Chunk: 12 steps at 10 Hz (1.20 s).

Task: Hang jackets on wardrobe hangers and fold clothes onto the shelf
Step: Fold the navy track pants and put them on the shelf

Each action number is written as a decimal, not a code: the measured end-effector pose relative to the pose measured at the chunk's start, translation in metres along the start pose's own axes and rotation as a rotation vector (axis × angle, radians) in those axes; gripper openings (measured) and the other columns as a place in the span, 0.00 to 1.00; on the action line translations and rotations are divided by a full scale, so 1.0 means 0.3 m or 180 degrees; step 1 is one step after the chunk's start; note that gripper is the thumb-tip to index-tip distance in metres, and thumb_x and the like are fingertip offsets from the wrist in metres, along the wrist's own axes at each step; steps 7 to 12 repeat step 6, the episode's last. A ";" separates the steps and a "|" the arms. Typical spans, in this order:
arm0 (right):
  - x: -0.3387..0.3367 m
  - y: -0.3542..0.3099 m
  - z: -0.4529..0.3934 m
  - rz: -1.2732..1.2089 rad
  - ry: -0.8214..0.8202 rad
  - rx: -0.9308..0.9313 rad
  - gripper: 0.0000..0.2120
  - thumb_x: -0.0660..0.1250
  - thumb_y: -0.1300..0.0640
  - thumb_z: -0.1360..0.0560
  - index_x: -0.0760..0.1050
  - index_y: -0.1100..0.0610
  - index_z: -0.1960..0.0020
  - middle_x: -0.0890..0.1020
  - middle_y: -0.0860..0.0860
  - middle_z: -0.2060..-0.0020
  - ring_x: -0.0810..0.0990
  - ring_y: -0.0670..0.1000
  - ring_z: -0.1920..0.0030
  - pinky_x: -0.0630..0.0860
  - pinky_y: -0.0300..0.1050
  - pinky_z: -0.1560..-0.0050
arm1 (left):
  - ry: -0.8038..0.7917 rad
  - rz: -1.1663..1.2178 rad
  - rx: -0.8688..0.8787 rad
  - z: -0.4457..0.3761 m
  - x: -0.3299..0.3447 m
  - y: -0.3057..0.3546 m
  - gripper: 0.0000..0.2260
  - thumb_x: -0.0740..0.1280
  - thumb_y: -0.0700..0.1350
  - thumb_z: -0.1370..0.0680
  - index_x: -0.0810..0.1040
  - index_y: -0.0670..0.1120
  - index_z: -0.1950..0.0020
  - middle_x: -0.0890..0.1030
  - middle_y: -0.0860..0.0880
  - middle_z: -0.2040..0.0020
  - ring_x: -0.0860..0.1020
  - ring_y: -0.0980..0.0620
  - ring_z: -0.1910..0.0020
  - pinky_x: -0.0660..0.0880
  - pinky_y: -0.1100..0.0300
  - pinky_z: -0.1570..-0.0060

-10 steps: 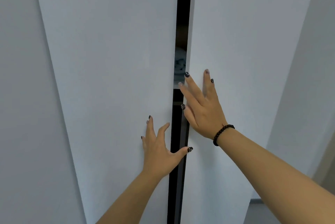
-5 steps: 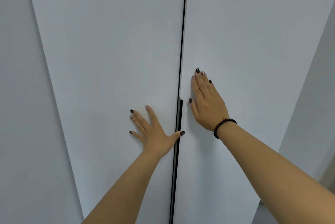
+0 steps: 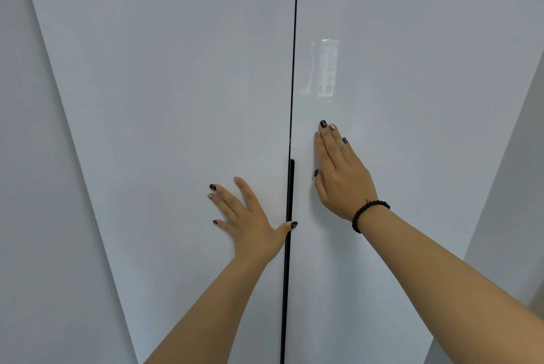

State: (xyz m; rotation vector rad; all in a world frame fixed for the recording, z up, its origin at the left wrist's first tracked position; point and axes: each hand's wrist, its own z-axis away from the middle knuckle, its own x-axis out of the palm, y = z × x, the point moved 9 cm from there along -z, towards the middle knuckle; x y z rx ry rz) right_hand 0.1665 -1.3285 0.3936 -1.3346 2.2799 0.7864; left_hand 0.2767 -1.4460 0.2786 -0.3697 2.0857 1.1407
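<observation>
Head view, from left to right: left wardrobe door (image 3: 164, 128), white, is cut off at top & bottom. Left hand (image 3: 250, 222) lies flat on it w/ fingers spread, thumb across the black handle strip (image 3: 290, 195) at the seam. Right door (image 3: 412, 69) meets the left one, only a thin dark line between. Right hand (image 3: 341, 178) presses flat on it, fingers together, bead bracelet (image 3: 369, 215) on the wrist. Jackets, hangers & shelf are hidden behind the doors.
</observation>
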 end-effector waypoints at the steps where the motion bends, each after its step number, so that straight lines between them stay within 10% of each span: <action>1: 0.001 -0.001 0.000 0.0014 -0.0017 0.0037 0.29 0.55 0.59 0.24 0.55 0.67 0.25 0.56 0.60 0.24 0.53 0.58 0.24 0.58 0.54 0.26 | 0.0013 -0.0078 0.0001 0.000 -0.001 -0.003 0.65 0.70 0.71 0.36 0.19 0.47 0.30 0.18 0.37 0.33 0.19 0.37 0.33 0.45 0.29 0.32; 4: -0.036 -0.010 0.004 -0.0167 -0.0436 0.0152 0.31 0.60 0.60 0.26 0.57 0.67 0.25 0.57 0.60 0.24 0.56 0.58 0.24 0.65 0.56 0.30 | 0.0054 -0.0943 -0.0233 0.018 -0.063 -0.017 0.61 0.58 0.77 0.34 0.15 0.44 0.35 0.24 0.31 0.30 0.31 0.32 0.27 0.47 0.34 0.29; 6: -0.112 -0.001 0.032 -0.0252 -0.1052 0.0030 0.32 0.53 0.55 0.20 0.40 0.58 0.22 0.40 0.53 0.23 0.44 0.52 0.22 0.57 0.52 0.26 | 0.0177 -0.1317 0.0364 0.048 -0.148 0.060 0.51 0.57 0.72 0.27 0.21 0.48 0.30 0.20 0.39 0.31 0.31 0.36 0.25 0.47 0.35 0.28; 12: -0.112 -0.001 0.032 -0.0252 -0.1052 0.0030 0.32 0.53 0.55 0.20 0.40 0.58 0.22 0.40 0.53 0.23 0.44 0.52 0.22 0.57 0.52 0.26 | 0.0177 -0.1317 0.0364 0.048 -0.148 0.060 0.51 0.57 0.72 0.27 0.21 0.48 0.30 0.20 0.39 0.31 0.31 0.36 0.25 0.47 0.35 0.28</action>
